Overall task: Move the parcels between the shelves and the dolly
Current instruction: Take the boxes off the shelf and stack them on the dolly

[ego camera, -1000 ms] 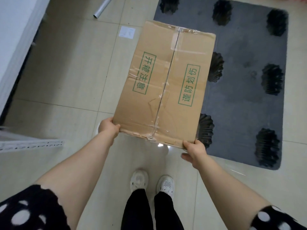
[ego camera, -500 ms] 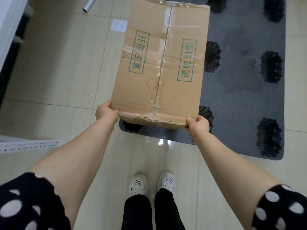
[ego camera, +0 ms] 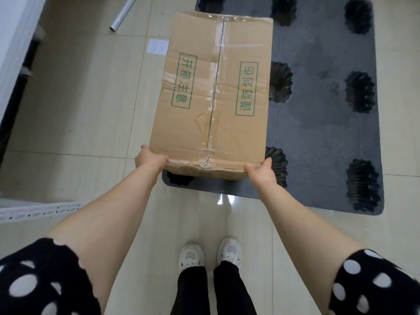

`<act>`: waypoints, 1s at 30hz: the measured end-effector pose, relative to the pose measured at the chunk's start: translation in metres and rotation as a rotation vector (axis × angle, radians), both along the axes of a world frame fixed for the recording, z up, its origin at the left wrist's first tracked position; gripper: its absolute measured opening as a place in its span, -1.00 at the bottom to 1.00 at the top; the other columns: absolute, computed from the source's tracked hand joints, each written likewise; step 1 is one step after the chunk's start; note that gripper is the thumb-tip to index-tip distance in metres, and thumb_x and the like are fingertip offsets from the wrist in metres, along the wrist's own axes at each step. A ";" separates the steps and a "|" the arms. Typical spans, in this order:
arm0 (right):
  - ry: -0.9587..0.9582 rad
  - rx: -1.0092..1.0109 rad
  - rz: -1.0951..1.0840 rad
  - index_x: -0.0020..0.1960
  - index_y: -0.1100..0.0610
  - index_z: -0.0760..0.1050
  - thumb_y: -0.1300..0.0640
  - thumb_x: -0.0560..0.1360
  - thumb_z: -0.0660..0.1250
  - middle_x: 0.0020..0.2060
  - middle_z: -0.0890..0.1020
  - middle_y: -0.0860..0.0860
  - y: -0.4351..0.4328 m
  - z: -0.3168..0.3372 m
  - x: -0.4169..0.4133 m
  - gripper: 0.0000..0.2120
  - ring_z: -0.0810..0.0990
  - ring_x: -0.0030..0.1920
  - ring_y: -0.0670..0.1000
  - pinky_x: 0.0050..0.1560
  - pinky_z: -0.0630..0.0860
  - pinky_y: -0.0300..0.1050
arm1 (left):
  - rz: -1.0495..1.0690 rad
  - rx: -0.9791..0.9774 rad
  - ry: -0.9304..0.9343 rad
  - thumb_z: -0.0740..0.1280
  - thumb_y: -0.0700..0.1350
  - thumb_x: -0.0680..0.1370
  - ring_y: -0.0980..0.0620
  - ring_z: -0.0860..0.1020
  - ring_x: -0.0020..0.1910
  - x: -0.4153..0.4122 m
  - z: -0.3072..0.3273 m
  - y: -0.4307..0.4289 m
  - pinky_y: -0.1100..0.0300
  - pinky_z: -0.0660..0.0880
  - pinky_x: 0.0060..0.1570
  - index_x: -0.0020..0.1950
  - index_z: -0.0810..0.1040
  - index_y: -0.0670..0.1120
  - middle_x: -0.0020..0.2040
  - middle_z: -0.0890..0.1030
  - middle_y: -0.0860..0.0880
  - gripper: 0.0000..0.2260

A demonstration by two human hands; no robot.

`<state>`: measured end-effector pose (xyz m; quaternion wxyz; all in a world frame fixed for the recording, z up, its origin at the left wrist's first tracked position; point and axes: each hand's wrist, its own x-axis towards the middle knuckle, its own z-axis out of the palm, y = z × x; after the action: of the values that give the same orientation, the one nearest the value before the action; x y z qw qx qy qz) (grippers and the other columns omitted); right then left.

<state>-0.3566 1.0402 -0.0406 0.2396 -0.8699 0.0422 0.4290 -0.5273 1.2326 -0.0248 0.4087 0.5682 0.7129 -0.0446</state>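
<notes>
Parcel (ego camera: 213, 94) is a brown cardboard box with clear tape down the middle seam and two green-framed lines of green print on top. From the head cam it's straight out in front of the person, long side pointing away from them. Both hands are on the near end. The left hand (ego camera: 148, 159) is curled round the near left corner, and the right hand (ego camera: 260, 171) grips the near right corner with its thumb up against the side.

The box sits over the left part of the dark grey dolly (ego camera: 322, 133), with its left side hanging out past the dolly's edge over the tiled floor (ego camera: 79, 110). Can't tell if the bottom is actually touching the dolly. White perforated shelf rail (ego camera: 38, 209) is at the lower left, well apart from the box. A metal tube (ego camera: 122, 14) and a slip of paper (ego camera: 158, 47) lie on the floor beyond it. White shoes (ego camera: 191, 258) are at the bottom.
</notes>
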 end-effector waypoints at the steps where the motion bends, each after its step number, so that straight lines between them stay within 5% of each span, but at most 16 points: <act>1: -0.017 -0.028 0.046 0.56 0.07 -0.11 -0.04 0.56 0.21 0.40 0.29 0.23 -0.003 0.010 -0.003 -0.28 0.34 0.35 0.27 0.34 0.33 0.14 | -0.031 -0.003 0.042 0.33 -0.18 0.46 -0.20 0.45 0.19 0.004 0.008 -0.003 0.02 0.47 0.16 0.45 0.25 -0.09 0.32 0.40 -0.19 -0.44; 7: -0.149 -0.007 0.187 0.56 0.01 -0.07 -0.11 0.56 0.21 0.45 0.21 0.21 -0.024 0.097 -0.007 -0.29 0.24 0.43 0.23 0.38 0.27 0.11 | -0.406 0.003 0.060 0.32 -0.17 0.45 -0.22 0.35 0.37 0.046 0.093 -0.044 -0.08 0.36 0.34 0.55 0.10 0.09 0.48 0.27 -0.13 -0.28; 13: -0.270 -0.014 0.186 0.50 0.12 0.11 -0.14 0.50 0.29 0.41 0.34 0.14 -0.066 0.209 -0.005 -0.30 0.29 0.41 0.19 0.38 0.26 0.07 | -1.040 0.116 0.005 0.33 -0.08 0.53 -0.15 0.42 0.32 0.089 0.205 -0.107 0.03 0.42 0.28 0.53 0.21 0.05 0.43 0.37 -0.12 -0.41; 19: -0.329 -0.088 0.036 0.52 0.05 0.09 -0.11 0.46 0.30 0.44 0.33 0.07 -0.150 0.292 -0.021 -0.27 0.23 0.46 0.12 0.46 0.11 0.14 | -1.551 0.355 0.009 0.26 0.09 0.51 -0.13 0.33 0.39 0.120 0.285 -0.185 -0.01 0.35 0.32 0.51 0.23 0.11 0.41 0.40 -0.07 -0.43; 25: -0.379 -0.143 -0.221 0.38 0.03 0.31 -0.08 0.42 0.28 0.33 0.45 0.07 -0.277 0.336 -0.054 -0.44 0.38 0.36 0.13 0.33 0.33 0.02 | -1.923 0.415 -0.045 0.23 0.10 0.55 -0.13 0.21 0.46 0.142 0.335 -0.313 -0.11 0.14 0.44 0.54 0.16 0.12 0.48 0.29 -0.04 -0.43; 30: -0.385 -0.093 -0.536 0.44 0.14 0.27 -0.03 0.51 0.28 0.39 0.33 0.17 -0.409 0.349 -0.075 -0.44 0.27 0.42 0.17 0.35 0.26 -0.08 | -2.128 0.430 -0.157 0.25 0.07 0.53 -0.13 0.30 0.40 0.157 0.357 -0.450 -0.08 0.24 0.38 0.51 0.23 0.09 0.41 0.39 -0.04 -0.45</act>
<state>-0.4318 0.6310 0.3089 0.3074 -0.9030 0.2431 0.1761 -0.3698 0.7824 0.3325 0.0972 0.9553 -0.1798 -0.2135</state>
